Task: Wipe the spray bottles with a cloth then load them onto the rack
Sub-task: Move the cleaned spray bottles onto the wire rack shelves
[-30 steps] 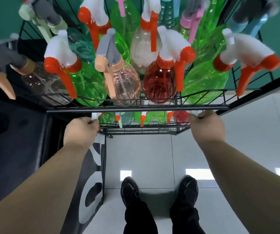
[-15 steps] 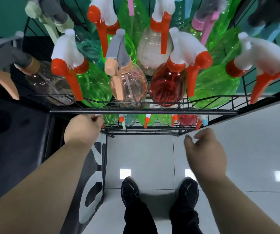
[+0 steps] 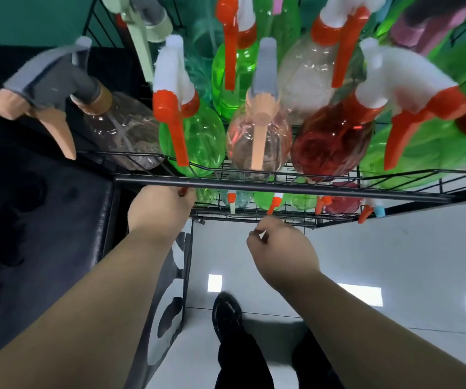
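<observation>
A glossy white tiled floor [image 3: 394, 262] filled the lower right of the frame, with bright light reflections [image 3: 215, 282] on it. A black shoe [image 3: 227, 313] and black trousers [image 3: 243, 366] showed at the bottom centre. A black-and-white patterned panel [image 3: 170, 318] stood just left of them, beside a dark surface [image 3: 29, 234] along the left. A teal wall [image 3: 29, 18] showed at the upper left.

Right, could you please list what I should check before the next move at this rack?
1. Cloth at hand: not ok, none in view.
2. Right hand free: ok, fingers loosely curled, nothing visibly held, apart from the rack.
3. Left hand grip: cannot tell, its fingertips are hidden under the top shelf.
4. Room in the top shelf's front row: not ok, spray bottles stand packed side by side.
5. Room on the lower shelf: cannot tell, it is mostly hidden.
</observation>
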